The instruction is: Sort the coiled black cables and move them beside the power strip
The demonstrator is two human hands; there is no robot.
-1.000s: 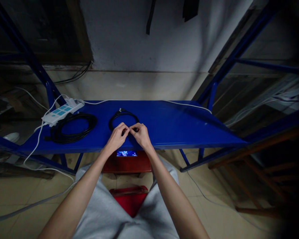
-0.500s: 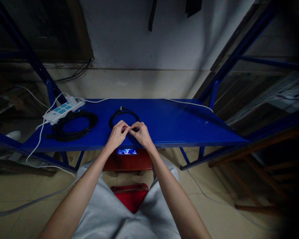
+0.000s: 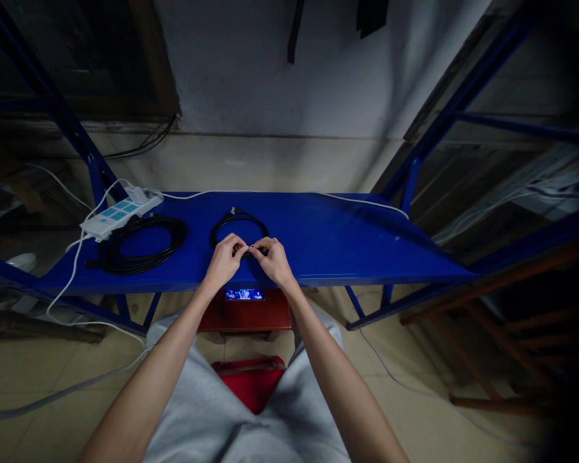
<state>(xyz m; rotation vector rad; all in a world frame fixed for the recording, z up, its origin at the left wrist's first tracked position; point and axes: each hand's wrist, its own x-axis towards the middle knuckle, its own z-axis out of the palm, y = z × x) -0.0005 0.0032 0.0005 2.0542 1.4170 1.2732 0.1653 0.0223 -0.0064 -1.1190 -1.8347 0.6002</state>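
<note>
My left hand (image 3: pixel 226 258) and my right hand (image 3: pixel 273 260) meet fingertip to fingertip over the front part of a blue shelf (image 3: pixel 328 238). Both are closed in a pinch at the near side of a small coiled black cable (image 3: pixel 240 216). What lies between the fingertips is too small to make out. The far side of that coil rests on the shelf, with a light-coloured connector at its top. To the left lies a larger coil of black cable (image 3: pixel 142 262).
A white power strip (image 3: pixel 118 217) with blue sockets sits at the shelf's left end, its white cord hanging over the front edge. Blue frame posts rise at both sides. Below the shelf, a lit screen (image 3: pixel 244 294) rests on a red-brown stool (image 3: pixel 246 316).
The whole view has shifted slightly. My hands stay together at the same spot on the small coil, with only a slight change at the fingertips.
</note>
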